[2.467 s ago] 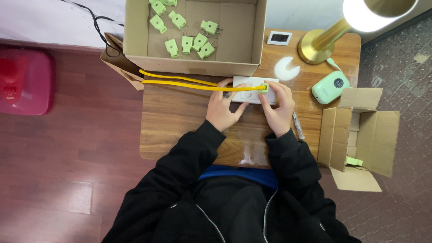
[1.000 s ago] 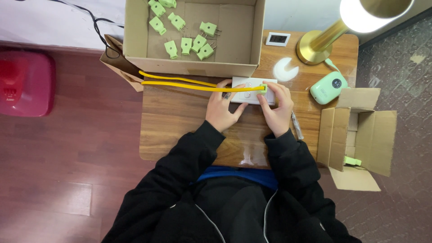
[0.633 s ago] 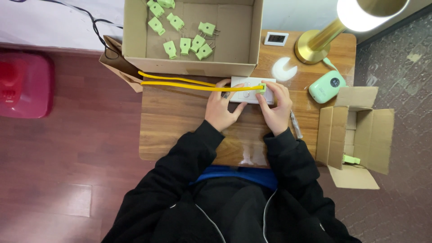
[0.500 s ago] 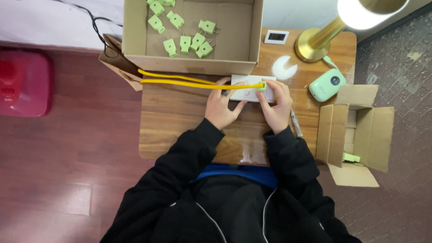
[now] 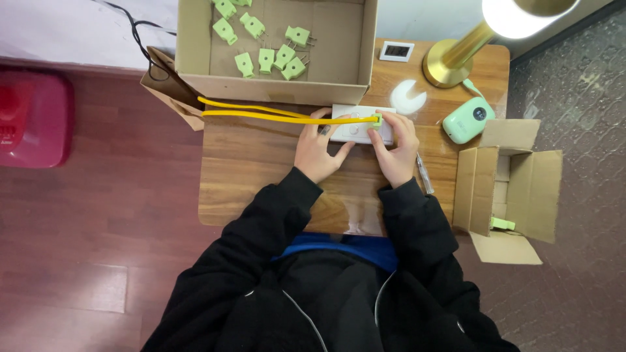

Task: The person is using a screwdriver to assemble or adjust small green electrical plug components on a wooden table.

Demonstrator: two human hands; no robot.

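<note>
A white power strip (image 5: pixel 357 130) lies on the wooden table (image 5: pixel 261 169), just in front of a large open cardboard box (image 5: pixel 274 85). My left hand (image 5: pixel 317 146) rests on the strip's left end, with fingers spread over it. My right hand (image 5: pixel 394 143) grips a small green plug (image 5: pixel 377 120) at the strip's right end. A doubled yellow cable (image 5: pixel 274 114) runs from that plug leftward across the table. Several loose green plugs (image 5: pixel 264 58) lie inside the big box.
A gold desk lamp (image 5: pixel 450 62) stands at the back right, with a white crescent-shaped object (image 5: pixel 408 98), a small white display (image 5: pixel 396 50) and a mint green device (image 5: pixel 464 120) nearby. A smaller open cardboard box (image 5: pixel 508 179) sits right of the table. A red object (image 5: pixel 29 117) is on the floor at left.
Both hands stay on the power strip with the plug. The view has shifted only slightly.
</note>
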